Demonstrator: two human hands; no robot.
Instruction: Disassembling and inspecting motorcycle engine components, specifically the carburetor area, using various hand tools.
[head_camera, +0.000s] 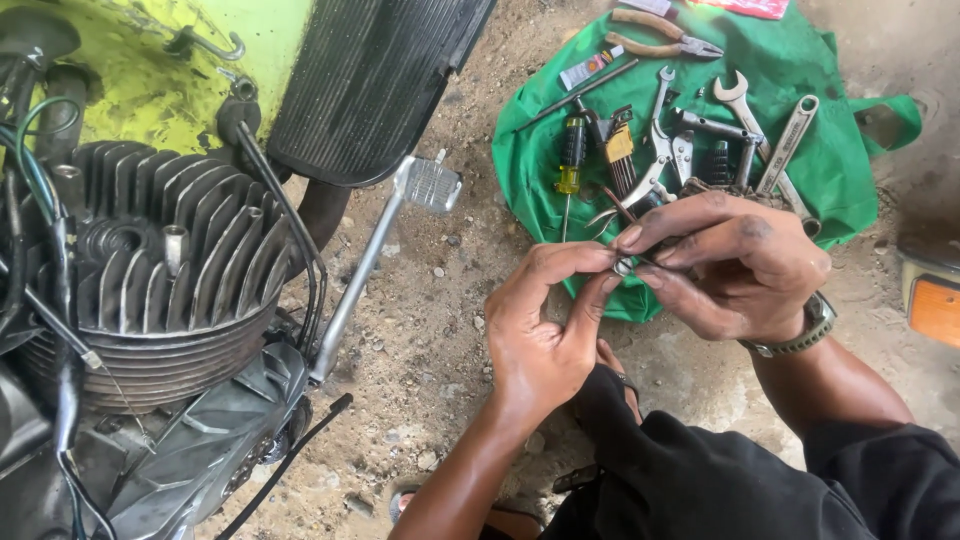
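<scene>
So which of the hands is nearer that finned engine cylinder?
Left. The left hand is beside the finned engine cylinder, across bare dirt; the right hand is farther off, over the green cloth.

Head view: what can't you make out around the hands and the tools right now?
- Small metal part: pinched between left hand and right hand; fingertips hide its shape.
- Tools on green cloth: lower ones hidden behind right hand.
- Orange-faced object: cut off by right edge.
- Engine cylinder: left side cut off.

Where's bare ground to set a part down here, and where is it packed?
Free: the dirt strip between the kick lever and the green cloth, left of the left hand. Crowded: the cloth, covered with wrenches, pliers and a screwdriver. The right hand hovers over its near edge.
</scene>
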